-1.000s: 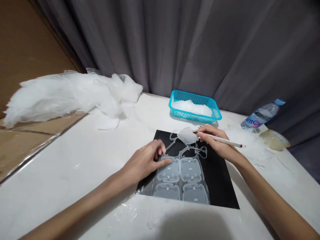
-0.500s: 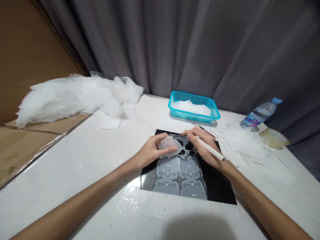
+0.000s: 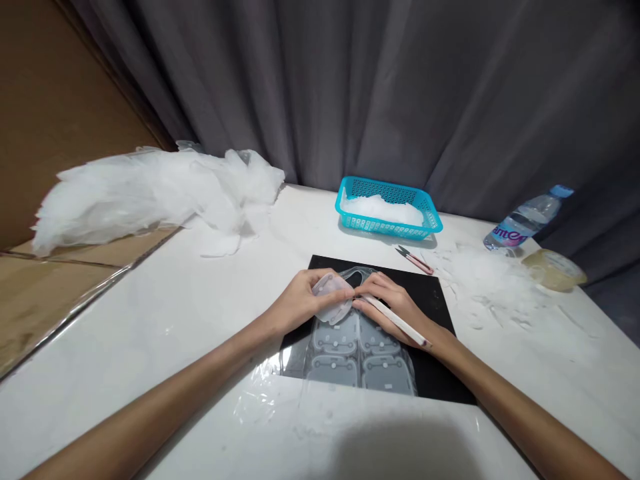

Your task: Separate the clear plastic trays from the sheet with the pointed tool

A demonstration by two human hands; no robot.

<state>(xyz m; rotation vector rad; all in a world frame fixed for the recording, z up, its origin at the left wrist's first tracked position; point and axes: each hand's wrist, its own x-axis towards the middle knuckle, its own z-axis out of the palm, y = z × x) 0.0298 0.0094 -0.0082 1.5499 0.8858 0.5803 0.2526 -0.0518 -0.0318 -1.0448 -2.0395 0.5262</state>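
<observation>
Over a black mat (image 3: 435, 333) on the white counter (image 3: 165, 320), our left hand (image 3: 300, 303) pinches a small translucent film piece (image 3: 331, 293) at the top of a clear die-cut sheet (image 3: 360, 353) lying on the mat. Our right hand (image 3: 395, 307) is closed around a thin white stick (image 3: 397, 321), fingertips meeting the left hand's. Behind, a turquoise basket (image 3: 430, 220) holds white scraps; small snips (image 3: 414, 260) lie near it, and a water bottle (image 3: 525, 220) rests far right.

Left hand (image 3: 300, 303) pinches film piece (image 3: 333, 293) (translucent).
</observation>
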